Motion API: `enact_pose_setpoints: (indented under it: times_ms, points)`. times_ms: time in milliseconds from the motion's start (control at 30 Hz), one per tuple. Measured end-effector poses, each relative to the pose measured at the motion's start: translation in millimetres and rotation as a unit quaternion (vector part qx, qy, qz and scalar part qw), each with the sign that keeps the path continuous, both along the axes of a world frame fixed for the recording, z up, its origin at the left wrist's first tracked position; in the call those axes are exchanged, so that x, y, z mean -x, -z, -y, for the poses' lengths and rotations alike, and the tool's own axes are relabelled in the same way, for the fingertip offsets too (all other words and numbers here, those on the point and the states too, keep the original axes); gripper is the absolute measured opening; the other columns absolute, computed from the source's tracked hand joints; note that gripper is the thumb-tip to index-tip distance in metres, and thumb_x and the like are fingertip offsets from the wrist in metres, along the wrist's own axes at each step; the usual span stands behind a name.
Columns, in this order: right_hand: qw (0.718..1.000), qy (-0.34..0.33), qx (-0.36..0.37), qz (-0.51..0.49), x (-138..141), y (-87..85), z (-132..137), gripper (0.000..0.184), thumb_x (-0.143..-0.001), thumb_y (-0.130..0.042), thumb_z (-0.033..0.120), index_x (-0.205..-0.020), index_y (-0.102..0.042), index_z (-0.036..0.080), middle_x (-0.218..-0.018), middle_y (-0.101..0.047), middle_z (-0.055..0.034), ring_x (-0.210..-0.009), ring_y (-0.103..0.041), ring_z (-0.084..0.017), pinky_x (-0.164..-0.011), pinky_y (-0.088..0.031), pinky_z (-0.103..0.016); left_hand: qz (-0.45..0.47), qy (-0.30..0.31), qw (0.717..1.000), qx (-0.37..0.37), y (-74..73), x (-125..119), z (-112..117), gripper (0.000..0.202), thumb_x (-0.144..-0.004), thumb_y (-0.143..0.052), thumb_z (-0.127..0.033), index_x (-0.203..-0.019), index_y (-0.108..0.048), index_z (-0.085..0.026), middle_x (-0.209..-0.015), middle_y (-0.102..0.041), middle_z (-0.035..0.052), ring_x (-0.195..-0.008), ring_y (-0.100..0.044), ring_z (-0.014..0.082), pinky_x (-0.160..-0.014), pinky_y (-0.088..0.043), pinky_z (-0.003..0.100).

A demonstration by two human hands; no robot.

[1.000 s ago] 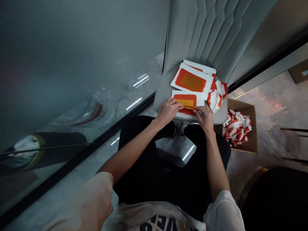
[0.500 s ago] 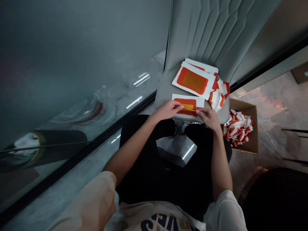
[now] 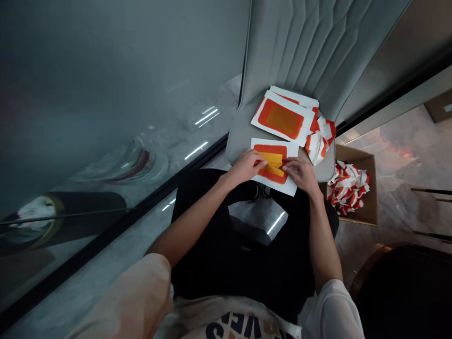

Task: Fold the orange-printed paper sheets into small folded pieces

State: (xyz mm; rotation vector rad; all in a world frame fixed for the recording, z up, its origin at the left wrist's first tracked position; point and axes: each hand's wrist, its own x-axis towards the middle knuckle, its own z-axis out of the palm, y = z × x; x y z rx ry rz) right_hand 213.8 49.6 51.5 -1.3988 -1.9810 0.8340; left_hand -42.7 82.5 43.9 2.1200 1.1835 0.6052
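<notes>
While the left hand lies open on the light, floppy sheet, the right hand pinches its yellow film at the edge

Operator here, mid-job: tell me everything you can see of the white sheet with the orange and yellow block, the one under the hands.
The white paper sheet is rectangular, thin and slightly skewed, with a wide white margin. An orange-red band frames a yellow panel, which looks creased or partly lifted across its middle. The sheet lies on the grey seat cushion, its near end reaching past the cushion's front edge. The left hand rests on its left side, and the right hand's fingertips touch the yellow panel's right end.
</notes>
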Motion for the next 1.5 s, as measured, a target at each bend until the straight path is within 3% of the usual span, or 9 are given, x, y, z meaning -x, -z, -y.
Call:
enact_pose_setpoints:
  times_ms: [167, 333, 567, 800, 1133, 1367, 1500]
  points:
    - [0.994, -0.013, -0.088, 0.061, 11, 9.4, 19, 0.031, -0.093, -0.074, 0.048, -0.111, -0.075, 0.023, -0.13, -0.066, -0.0146, -0.122, -0.062, -0.032, -0.108, -0.049, -0.05, 0.0, -0.021, 0.998, -0.059, 17.5, 2, 24, 0.029, -0.103, -0.054, -0.03, -0.095, -0.078, -0.015, -0.097, -0.066, 0.0112, -0.104, -0.056, 0.0267, -0.095, -0.049, 0.042]
    - [0.989, -0.001, -0.093, 0.118, 16, 18.9, 18, 0.029, -0.092, -0.074, 0.049, -0.111, -0.076, 0.026, -0.13, -0.065, -0.0141, -0.123, -0.059, -0.035, -0.104, -0.048, -0.053, 0.016, -0.015, 0.998, -0.054, 20.2, 6, 25, 0.028, -0.104, -0.054, -0.031, -0.096, -0.077, -0.017, -0.096, -0.065, 0.01, -0.104, -0.056, 0.0265, -0.096, -0.05, 0.044]
    - [0.994, -0.024, -0.097, 0.051, 7, 25.1, 9, 0.02, -0.098, -0.068, 0.042, -0.101, -0.079, 0.026, -0.121, -0.068, -0.011, -0.116, -0.062, -0.029, -0.104, -0.049, -0.047, 0.04, 0.013, 0.998, -0.038, 19.7, 13, 22, 0.016, -0.099, -0.063, -0.027, -0.102, -0.076, -0.019, -0.098, -0.071, 0.0089, -0.11, -0.056, 0.0278, -0.097, -0.05, 0.044]
    - [0.994, 0.007, -0.053, 0.092, 6, 21.6, 9, 0.02, -0.096, -0.07, 0.039, -0.102, -0.082, 0.024, -0.092, -0.067, -0.009, -0.092, -0.06, -0.027, -0.09, -0.05, -0.044, -0.016, -0.028, 0.999, -0.03, 11.8, 10, 17, 0.005, -0.095, -0.072, -0.025, -0.095, -0.074, -0.02, -0.088, -0.075, 0.005, -0.103, -0.058, 0.0274, -0.095, -0.041, 0.045]
    - [0.998, -0.018, -0.007, 0.06, -3, 4.8, -2, 0.018, -0.093, -0.074, 0.04, -0.087, -0.081, 0.025, -0.086, -0.077, -0.0064, -0.084, -0.066, -0.026, -0.084, -0.051, -0.041, -0.05, -0.066, 0.996, -0.03, 6.8, 10, 17, 0.017, -0.097, -0.072, -0.037, -0.087, -0.077, -0.023, -0.085, -0.076, 0.0045, -0.1, -0.055, 0.0276, -0.096, -0.032, 0.046]
    - [0.999, 0.009, -0.003, 0.043, -8, 7.9, -4, 0.014, -0.089, -0.078, 0.036, -0.086, -0.081, 0.023, -0.078, -0.076, -0.0051, -0.076, -0.066, -0.022, -0.076, -0.053, -0.035, -0.021, -0.038, 0.997, -0.064, 6.9, 11, 27, 0.019, -0.093, -0.076, -0.035, -0.106, -0.076, -0.021, -0.097, -0.076, 0.0072, -0.106, -0.056, 0.028, -0.097, -0.042, 0.043]
    - [0.999, 0.019, 0.016, 0.039, -7, 8.9, -4, 0.014, -0.088, -0.078, 0.036, -0.086, -0.08, 0.022, -0.078, -0.075, -0.0047, -0.073, -0.066, -0.021, -0.074, -0.053, -0.034, 0.012, -0.015, 0.996, -0.09, 11.2, 13, 33, 0.022, -0.092, -0.077, -0.036, -0.105, -0.074, -0.019, -0.102, -0.074, 0.0074, -0.105, -0.058, 0.0257, -0.093, -0.05, 0.038]
